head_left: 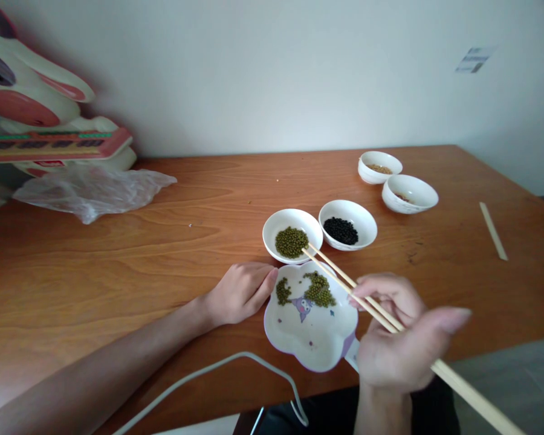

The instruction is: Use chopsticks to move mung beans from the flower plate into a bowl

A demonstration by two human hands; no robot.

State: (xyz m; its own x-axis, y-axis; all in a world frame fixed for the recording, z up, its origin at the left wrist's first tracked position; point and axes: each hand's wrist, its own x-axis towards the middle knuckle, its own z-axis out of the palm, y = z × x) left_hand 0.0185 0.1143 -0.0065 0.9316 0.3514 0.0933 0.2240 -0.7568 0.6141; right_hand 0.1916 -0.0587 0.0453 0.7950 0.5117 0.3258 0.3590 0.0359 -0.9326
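Note:
My right hand [396,338] holds a pair of wooden chopsticks [372,302], their tips at the edge of the green mung beans [291,241] in a round white bowl [272,249]. In front of it sits a flower-shaped bowl [315,344] with a purple rim and a cartoon print, holding two patches of green beans [320,290]. My left hand [242,294] rests on the table, fingers curled and thumb against this bowl's left rim; its fingertips are mostly hidden. Touching the mung bean bowl on the right is a white bowl [367,232] of black beans [341,231].
Two more white bowls [381,177] with small amounts of food stand farther back. A flat pale strip [493,231] lies at right. At left are a clear plastic bag [95,190] and a toy keyboard [58,145]. A white cable [236,355] curves along the front edge.

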